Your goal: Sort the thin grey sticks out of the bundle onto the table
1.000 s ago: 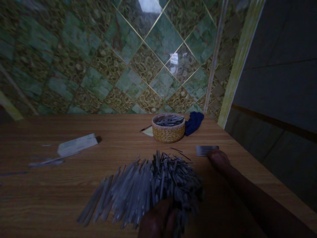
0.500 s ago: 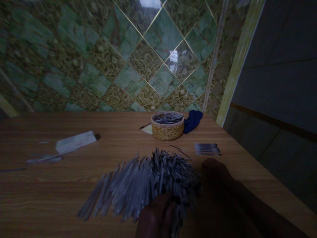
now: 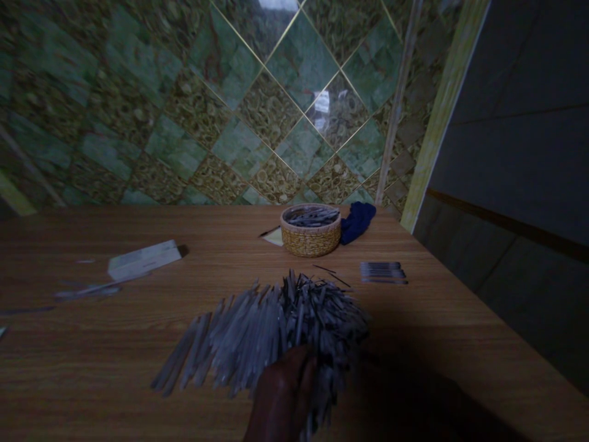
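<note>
A fanned heap of thin grey sticks (image 3: 248, 337), some with dark ends and a plastic-like sheen, lies on the wooden table. My left hand (image 3: 283, 393) is closed at its near side, fingers curled around a few of the sticks. What exactly sits between the fingertips is hard to see in the dim light. My right hand does not show; deep shadow covers the table right of the heap. Beyond it, several similar sticks (image 3: 381, 272) lie side by side in a neat row.
Behind the heap stands a round woven basket (image 3: 311, 239) filled with similar sticks, with a dark blue cloth (image 3: 358, 222) beside it. A long whitish box (image 3: 145, 259) and loose clear strips (image 3: 87, 291) lie at left. A tiled wall (image 3: 276, 123) rises behind the table.
My right hand and forearm, visible earlier right of the heap, have gone from sight, leaving shadow. My left hand stays at the heap, slightly higher in view.
</note>
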The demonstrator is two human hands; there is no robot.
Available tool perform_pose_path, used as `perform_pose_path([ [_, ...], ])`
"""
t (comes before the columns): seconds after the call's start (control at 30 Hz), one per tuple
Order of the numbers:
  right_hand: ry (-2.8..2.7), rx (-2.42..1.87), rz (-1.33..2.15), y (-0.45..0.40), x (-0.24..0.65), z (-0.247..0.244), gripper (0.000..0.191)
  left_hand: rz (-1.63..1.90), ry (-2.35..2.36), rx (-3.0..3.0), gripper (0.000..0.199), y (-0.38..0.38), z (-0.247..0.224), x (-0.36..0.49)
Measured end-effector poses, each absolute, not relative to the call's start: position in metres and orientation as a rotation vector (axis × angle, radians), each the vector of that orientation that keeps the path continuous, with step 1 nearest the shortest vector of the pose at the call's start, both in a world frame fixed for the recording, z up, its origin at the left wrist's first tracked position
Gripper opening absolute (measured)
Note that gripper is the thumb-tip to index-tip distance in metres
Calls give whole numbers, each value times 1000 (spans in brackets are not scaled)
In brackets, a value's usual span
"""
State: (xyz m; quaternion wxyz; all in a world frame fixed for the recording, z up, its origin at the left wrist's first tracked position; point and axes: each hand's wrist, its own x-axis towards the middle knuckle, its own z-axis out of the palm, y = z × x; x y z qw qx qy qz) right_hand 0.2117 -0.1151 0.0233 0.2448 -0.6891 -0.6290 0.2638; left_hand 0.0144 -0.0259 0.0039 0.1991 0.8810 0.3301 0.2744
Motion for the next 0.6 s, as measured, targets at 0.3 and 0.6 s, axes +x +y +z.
perform_pose_path([
  [0.3,-1886,-1901,577,-100,195,7,19,666,1064,2452,26,-19,3,10],
  [0.6,-1830,-2194,458,-77,151,18,31,534,1135,2398,24,-22,10,11],
])
